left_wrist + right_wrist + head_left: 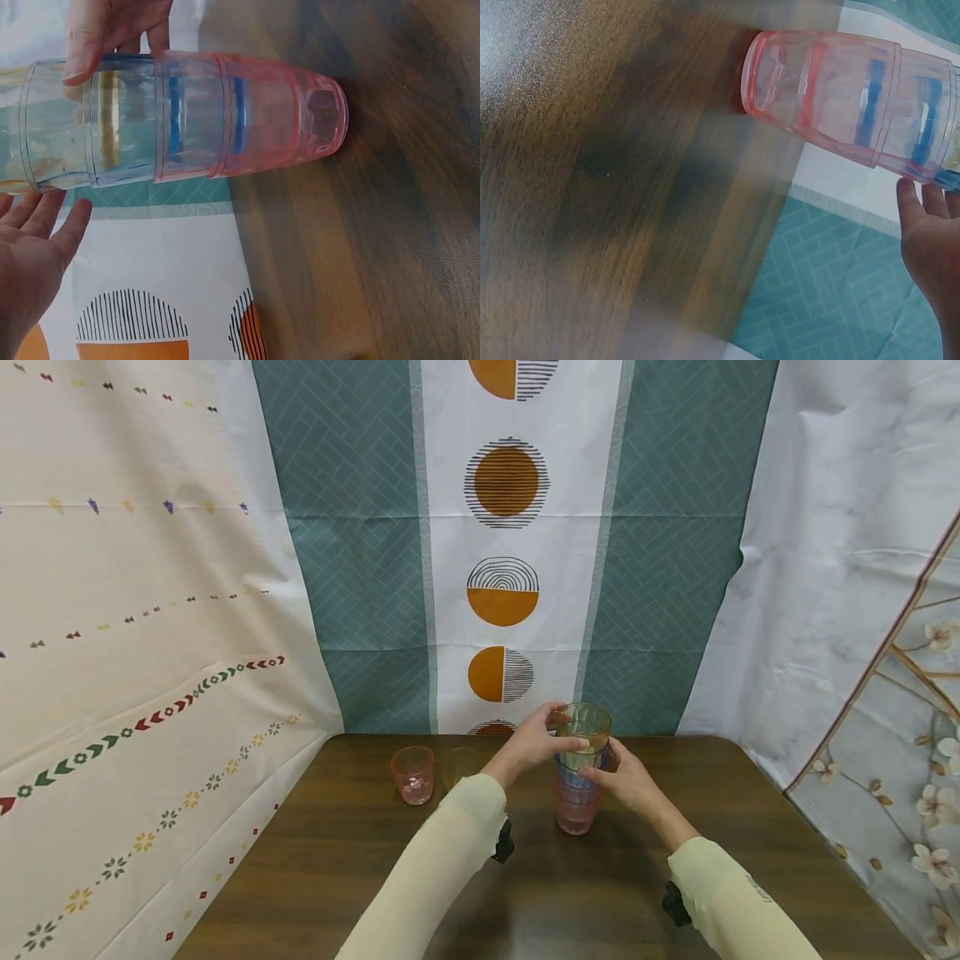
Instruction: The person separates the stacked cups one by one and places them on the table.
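Pink cup (413, 774) L of cup stack (575, 795), head view only.

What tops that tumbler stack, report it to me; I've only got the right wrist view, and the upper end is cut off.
Observer: A yellow-tinted tumbler tops the stack.
Operator: Now tell me what's gripping it outside my picture.
Observer: The left hand holds it near the top, on the left side.
Operator: Finish with any loose ones.
Observer: Two stand left of the stack: a pink tumbler and, nearer the stack, a faint yellow tumbler partly hidden by the left sleeve.
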Action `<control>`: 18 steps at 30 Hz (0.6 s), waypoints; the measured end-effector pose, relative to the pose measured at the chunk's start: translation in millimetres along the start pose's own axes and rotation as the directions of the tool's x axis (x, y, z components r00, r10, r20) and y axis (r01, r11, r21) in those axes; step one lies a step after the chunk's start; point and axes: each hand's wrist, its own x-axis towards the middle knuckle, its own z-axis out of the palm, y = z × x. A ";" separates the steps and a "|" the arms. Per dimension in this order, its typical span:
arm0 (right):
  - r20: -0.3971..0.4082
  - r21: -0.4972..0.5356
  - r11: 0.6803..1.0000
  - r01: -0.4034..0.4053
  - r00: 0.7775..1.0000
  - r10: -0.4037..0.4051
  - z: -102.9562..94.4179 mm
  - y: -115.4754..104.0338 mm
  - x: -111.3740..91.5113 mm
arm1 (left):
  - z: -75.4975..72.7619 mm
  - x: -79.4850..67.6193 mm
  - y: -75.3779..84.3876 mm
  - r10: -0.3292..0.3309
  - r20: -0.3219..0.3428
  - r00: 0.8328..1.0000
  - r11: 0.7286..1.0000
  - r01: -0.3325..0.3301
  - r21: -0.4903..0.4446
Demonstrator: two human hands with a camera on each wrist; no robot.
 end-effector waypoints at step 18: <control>-0.003 0.001 1.000 -0.003 1.000 0.003 0.0 -2.0 -2.5 | -7.7 5.6 14.6 0.049 -0.052 0.997 0.995 -0.054 -0.089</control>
